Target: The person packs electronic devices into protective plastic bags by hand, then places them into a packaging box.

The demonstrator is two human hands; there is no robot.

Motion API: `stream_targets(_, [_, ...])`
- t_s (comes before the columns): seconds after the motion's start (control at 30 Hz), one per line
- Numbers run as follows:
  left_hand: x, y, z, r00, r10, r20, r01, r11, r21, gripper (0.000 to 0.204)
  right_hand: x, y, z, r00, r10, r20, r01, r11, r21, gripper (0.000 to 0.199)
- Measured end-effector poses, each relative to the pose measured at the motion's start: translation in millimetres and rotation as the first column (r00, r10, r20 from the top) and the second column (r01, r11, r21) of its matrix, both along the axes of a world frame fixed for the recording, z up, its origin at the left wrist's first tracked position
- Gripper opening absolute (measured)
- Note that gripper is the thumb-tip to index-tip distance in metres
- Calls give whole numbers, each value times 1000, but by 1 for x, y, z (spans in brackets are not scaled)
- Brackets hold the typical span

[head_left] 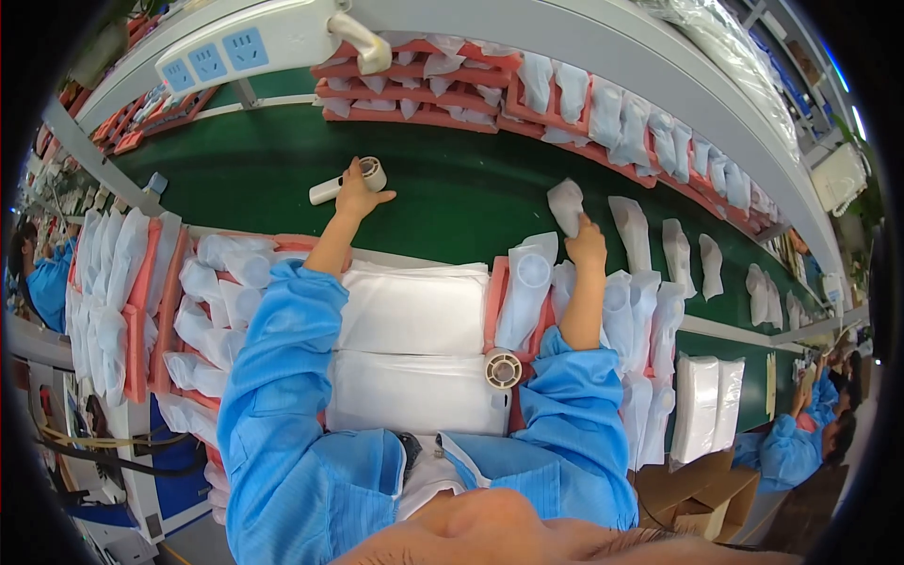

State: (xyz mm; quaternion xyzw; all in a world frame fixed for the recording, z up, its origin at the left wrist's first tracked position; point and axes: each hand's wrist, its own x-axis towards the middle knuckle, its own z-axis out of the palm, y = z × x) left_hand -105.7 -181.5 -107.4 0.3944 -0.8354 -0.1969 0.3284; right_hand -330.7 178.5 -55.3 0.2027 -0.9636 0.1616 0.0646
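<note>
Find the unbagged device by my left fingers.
In the head view, the white device is left of centre, at your left fingers, over the green surface, beyond the white sheets.

Light is bright; the grey beam [603,52] bends, clear plastic [727,61] glares (corners drop to black).

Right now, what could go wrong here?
Possible risks:
1. The left hand is on an unbagged white device; its bare shell might scuff on the green surface.
2. The right hand grips a bagged item; thin wrap could slip or tear.
3. The loose ring-ended piece sits near the right sleeve; an elbow might knock it.
</note>
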Motion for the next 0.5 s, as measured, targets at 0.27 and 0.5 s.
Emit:
stream_targets(0.27, [1,74,42,775,-495,-393,631,576,520,67,73,-40,47,820,542,-187,-553,662,-507,64])
stream_targets(0.5, [39,187,61,736,-424,-528,647,669,365,57,115,-59,44,643,764,59,-650,585,-485,64])
